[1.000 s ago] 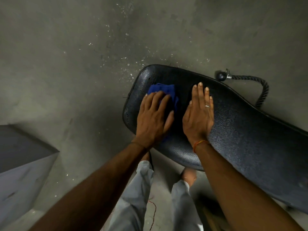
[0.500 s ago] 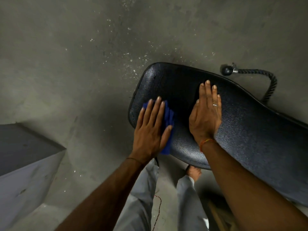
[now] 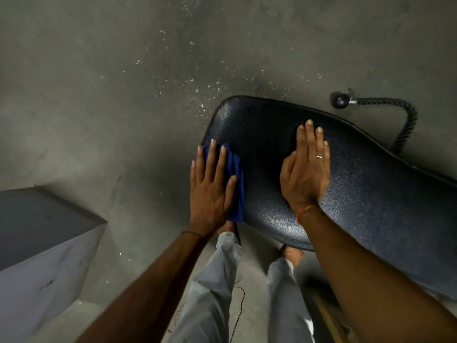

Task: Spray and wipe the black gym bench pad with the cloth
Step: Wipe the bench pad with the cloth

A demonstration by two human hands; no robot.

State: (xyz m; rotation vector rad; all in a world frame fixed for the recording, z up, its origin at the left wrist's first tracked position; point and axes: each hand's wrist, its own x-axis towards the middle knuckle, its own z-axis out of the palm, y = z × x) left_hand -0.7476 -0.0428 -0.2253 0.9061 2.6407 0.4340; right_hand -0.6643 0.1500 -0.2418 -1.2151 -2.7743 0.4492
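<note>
The black gym bench pad [image 3: 358, 194] runs from the centre towards the lower right, with a textured, slightly shiny top. A blue cloth [image 3: 236, 184] lies folded over the pad's left edge. My left hand [image 3: 211, 191] presses flat on the cloth, fingers straight, at that left edge. My right hand [image 3: 305, 169] rests palm down on the pad's top, fingers together, holding nothing; it wears a ring and an orange wrist thread. No spray bottle is in view.
A black rope handle with a ball end [image 3: 393, 112] lies on the concrete floor behind the pad. A grey box [image 3: 42, 243] stands at the lower left. My legs in grey trousers [image 3: 217, 293] and bare feet are below the pad's near edge.
My left hand has slid the blue cloth from the top of the pad's end down and left to its left edge. The right hand has stayed flat on the pad.
</note>
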